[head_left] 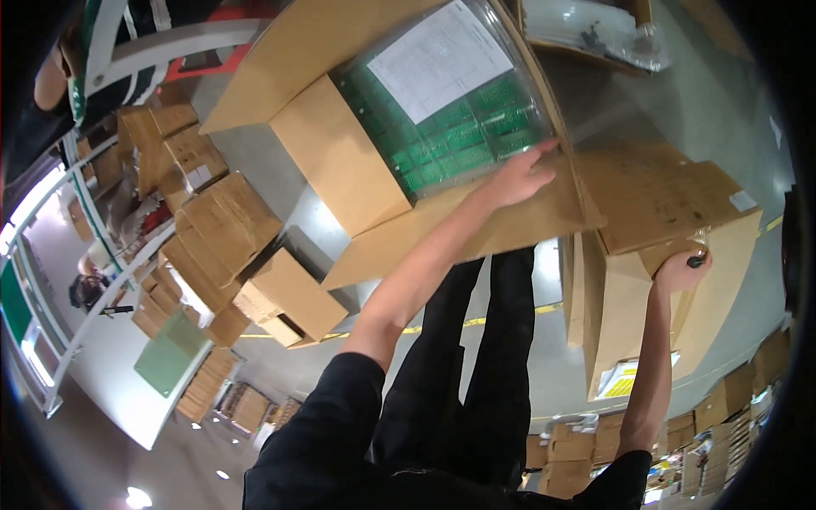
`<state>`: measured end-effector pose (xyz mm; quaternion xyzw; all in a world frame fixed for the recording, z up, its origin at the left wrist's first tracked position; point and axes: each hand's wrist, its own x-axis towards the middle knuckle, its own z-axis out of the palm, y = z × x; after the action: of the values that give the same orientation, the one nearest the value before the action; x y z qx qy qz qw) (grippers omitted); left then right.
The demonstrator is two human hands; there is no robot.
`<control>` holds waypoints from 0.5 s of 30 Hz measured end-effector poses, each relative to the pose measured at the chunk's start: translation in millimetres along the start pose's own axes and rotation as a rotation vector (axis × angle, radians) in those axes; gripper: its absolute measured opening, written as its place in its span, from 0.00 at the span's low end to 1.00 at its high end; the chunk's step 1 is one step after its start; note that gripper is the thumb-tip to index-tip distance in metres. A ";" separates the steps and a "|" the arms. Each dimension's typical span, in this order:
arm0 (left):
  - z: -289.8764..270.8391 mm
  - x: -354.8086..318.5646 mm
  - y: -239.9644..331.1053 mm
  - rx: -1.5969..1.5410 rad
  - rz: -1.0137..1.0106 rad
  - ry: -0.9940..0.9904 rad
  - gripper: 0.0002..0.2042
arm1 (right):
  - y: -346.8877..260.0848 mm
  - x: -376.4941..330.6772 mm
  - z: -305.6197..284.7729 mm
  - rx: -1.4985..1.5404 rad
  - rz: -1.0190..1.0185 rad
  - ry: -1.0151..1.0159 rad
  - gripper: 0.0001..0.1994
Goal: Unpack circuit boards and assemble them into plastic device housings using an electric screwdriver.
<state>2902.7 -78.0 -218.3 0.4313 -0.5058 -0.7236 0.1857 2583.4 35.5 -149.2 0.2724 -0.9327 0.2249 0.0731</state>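
A large open cardboard box (340, 161) holds a clear plastic bag (510, 93) of green circuit boards (459, 140) with a white paper sheet (438, 59) on top. My left hand (523, 174) rests flat with spread fingers on the near edge of the bag, over the box's front flap. My right hand (680, 268) grips a small dark object at the corner of a second, closed cardboard box (663, 204) to the right. Both sleeves are black.
Several smaller cardboard boxes (221, 221) are stacked at left beside a metal rack (102, 246). Another open box with plastic wrapping (595, 30) sits at the top right. More cartons (748, 382) stand on the grey floor lower right. Another person (85, 285) is far left.
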 end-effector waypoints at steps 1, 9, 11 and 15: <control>-7.8 -0.9 -12.9 -0.029 0.027 0.012 0.28 | -0.2 0.4 -0.7 0.003 0.000 -0.021 0.17; -99.8 -72.6 -152.3 1.112 -0.566 -0.211 0.21 | -271.6 -206.8 17.9 0.698 -0.595 -1.613 0.19; -125.9 -90.7 -178.2 1.578 -0.537 -0.271 0.21 | -238.3 -245.9 76.0 0.395 -0.645 -1.423 0.24; -184.6 -154.7 -195.8 1.817 -0.478 -0.605 0.19 | -232.4 -259.0 129.2 -0.015 -0.019 -0.996 0.24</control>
<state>3171.8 7.6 -347.0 0.2975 -0.7950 -0.1580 -0.5045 2925.1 -75.2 -242.8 0.3549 -0.8534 0.0601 -0.3771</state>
